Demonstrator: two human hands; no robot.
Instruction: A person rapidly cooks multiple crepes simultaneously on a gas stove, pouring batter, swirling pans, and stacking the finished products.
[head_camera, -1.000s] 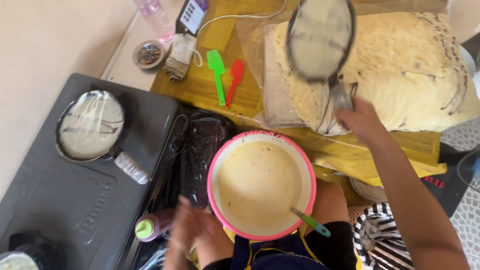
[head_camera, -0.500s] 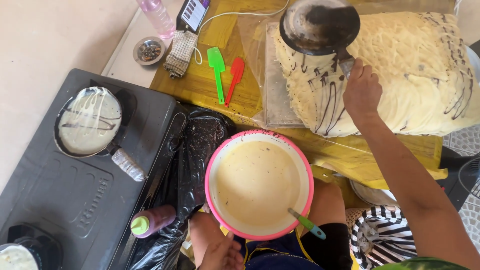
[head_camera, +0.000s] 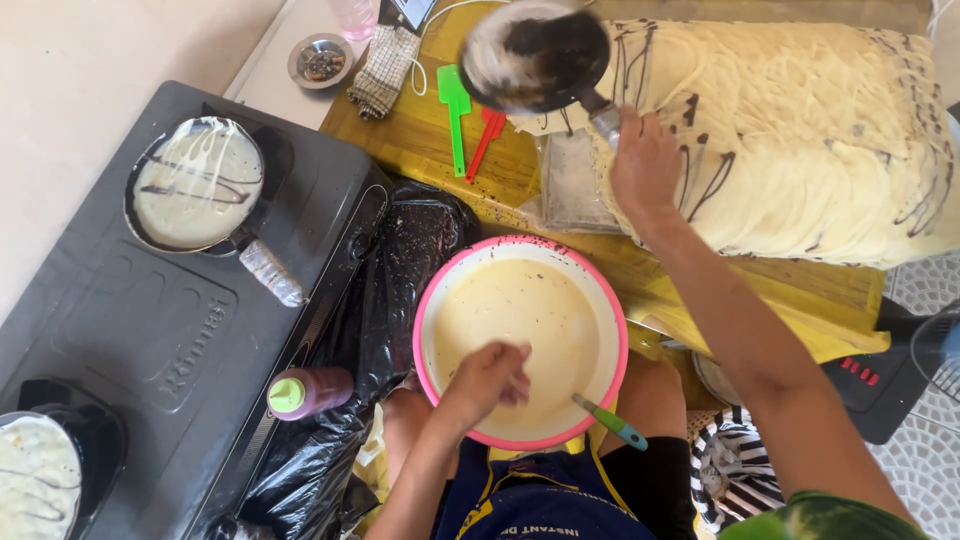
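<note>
The black stove top fills the left of the frame, with one pan of pale batter streaked with dark lines at upper left and a second pan cut off at the bottom left corner. Across the upper right lies the big heap of thin crepes with chocolate streaks, resting on the yellow board. In the centre sits the pink-rimmed bowl of batter, held on the person's lap.

The right hand is closed around the handle of a small dark pan, tilted over the near edge of the crepe heap at top centre. The left hand hovers over the bowl with fingers curled; I cannot tell whether it grips anything. To do this well, I judge the pan should stay low over the heap so nothing folds or lands on the board, and the bowl should be steadied.

Smaller things: a squeeze bottle with a green cap below the stove's edge, a green spatula and a red one on the board, and a green-handled utensil on the bowl's rim, its working end hidden in batter. The pan's inside is blurred.
</note>
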